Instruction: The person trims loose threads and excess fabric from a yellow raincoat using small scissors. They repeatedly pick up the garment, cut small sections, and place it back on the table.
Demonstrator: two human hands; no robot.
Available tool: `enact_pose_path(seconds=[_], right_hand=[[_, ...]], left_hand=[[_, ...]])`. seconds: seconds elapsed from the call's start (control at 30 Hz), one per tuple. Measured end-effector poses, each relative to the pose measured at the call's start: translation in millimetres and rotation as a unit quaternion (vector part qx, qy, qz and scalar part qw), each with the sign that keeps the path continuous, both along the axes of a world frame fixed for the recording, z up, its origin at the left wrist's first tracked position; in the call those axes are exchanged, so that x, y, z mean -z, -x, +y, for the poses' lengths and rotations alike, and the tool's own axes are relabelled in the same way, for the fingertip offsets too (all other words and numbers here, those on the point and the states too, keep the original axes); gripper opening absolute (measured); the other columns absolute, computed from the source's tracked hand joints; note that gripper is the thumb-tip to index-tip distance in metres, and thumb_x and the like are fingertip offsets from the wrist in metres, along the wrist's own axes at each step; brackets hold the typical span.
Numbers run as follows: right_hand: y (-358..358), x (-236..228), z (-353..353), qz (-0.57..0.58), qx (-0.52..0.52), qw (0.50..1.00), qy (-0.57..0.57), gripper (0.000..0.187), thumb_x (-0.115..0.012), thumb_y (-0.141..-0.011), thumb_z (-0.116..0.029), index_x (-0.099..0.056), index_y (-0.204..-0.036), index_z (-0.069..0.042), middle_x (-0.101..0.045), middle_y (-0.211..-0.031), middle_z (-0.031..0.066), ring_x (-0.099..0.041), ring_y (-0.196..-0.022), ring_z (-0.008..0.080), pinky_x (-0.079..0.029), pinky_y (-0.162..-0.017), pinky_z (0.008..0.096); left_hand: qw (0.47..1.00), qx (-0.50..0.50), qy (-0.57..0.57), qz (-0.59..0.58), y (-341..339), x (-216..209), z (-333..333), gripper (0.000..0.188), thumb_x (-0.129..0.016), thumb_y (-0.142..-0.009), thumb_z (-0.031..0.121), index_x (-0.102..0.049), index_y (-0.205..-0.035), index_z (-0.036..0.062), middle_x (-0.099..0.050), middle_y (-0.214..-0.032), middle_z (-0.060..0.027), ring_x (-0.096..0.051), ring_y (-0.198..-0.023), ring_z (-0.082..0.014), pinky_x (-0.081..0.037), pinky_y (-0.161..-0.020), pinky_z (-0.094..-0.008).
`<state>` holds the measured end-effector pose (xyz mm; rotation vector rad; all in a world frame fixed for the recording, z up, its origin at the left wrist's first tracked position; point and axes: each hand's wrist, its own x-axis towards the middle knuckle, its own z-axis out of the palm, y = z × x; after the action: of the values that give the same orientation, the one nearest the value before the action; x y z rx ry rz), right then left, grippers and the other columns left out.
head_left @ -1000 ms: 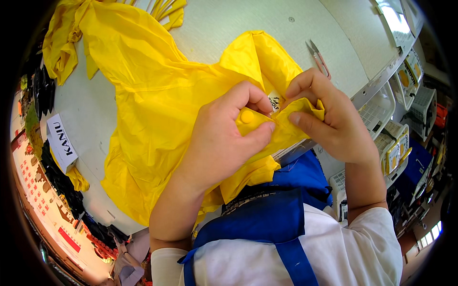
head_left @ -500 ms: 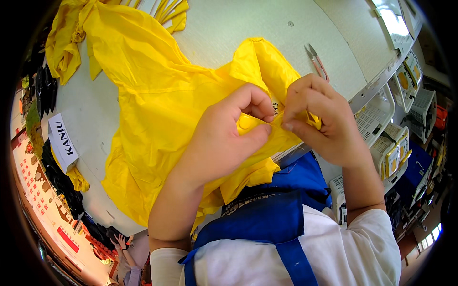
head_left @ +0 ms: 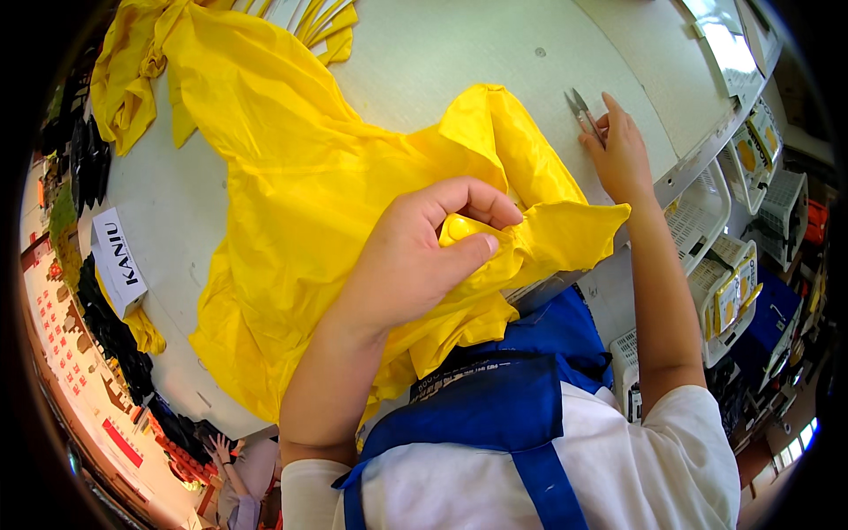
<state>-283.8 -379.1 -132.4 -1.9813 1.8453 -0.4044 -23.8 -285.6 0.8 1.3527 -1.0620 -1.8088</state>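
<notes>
A yellow garment [head_left: 300, 203] of thin, shiny cloth lies spread and crumpled across the table. My left hand [head_left: 424, 247] pinches an edge of it between thumb and fingers, beside a round yellow button [head_left: 458, 228]. From that pinch a loose flap [head_left: 574, 234] sticks out to the right. My right hand [head_left: 620, 150] is at a pair of small thread snips [head_left: 581, 110] lying on the table. Its thumb and forefinger are apart on either side of the handles, which the hand partly hides; the blades point away from me.
The pale table [head_left: 442, 53] has its edge along the right, where white plastic baskets [head_left: 698, 216] hang or stand below. A white printed box [head_left: 117, 256] sits at the left, near dark bundles. Folded yellow strips [head_left: 331, 31] lie at the back. Another person's hand [head_left: 218, 449] shows at lower left.
My right hand has let go of the garment and moved away and to the right, to the snips. The freed flap now sticks out. My left hand keeps its pinch in nearly the same place.
</notes>
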Motion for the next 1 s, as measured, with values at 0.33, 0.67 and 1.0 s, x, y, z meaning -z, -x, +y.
enact_pose_path(seconds=[0.33,0.67,1.0], right_hand=[[-14.3,-91.8,24.5,-0.326,0.058,0.943,0.028,0.028,-0.054,-0.089,-0.011,-0.060,-0.115,-0.003,-0.058,-0.092,0.0054,-0.052,-0.066,0.0089,-0.041,-0.057,0.0221],[-53.1,-131.0,96.4,-0.210,-0.194,0.956,0.056,0.038,-0.077,-0.069,-0.009,-0.064,-0.105,-0.003,-0.063,-0.086,0.0098,-0.061,-0.069,0.0221,-0.049,-0.060,0.0288],[-57.6,-125.8,99.2,-0.252,-0.162,0.953,0.053,0.034,-0.077,-0.069,-0.005,-0.067,-0.101,-0.003,-0.065,-0.083,0.0099,-0.062,-0.069,0.0209,-0.049,-0.059,0.0284]], left_hand=[[0.993,-0.043,-0.100,0.044,-2.2,-1.1,2.6,0.027,-0.058,-0.077,-0.004,-0.064,-0.103,-0.0036,-0.064,-0.102,-0.0065,-0.057,-0.095,-0.0112,-0.044,-0.086,-0.0229],[0.983,-0.096,-0.102,0.123,-1.0,2.3,6.1,0.030,-0.060,-0.076,-0.005,-0.063,-0.105,-0.0041,-0.063,-0.103,-0.0078,-0.057,-0.097,-0.0128,-0.044,-0.087,-0.0252],[0.989,-0.083,-0.071,0.100,1.8,-1.0,11.8,0.029,-0.059,-0.076,-0.006,-0.063,-0.106,-0.0043,-0.063,-0.103,-0.0082,-0.057,-0.097,-0.0129,-0.044,-0.088,-0.0254]])
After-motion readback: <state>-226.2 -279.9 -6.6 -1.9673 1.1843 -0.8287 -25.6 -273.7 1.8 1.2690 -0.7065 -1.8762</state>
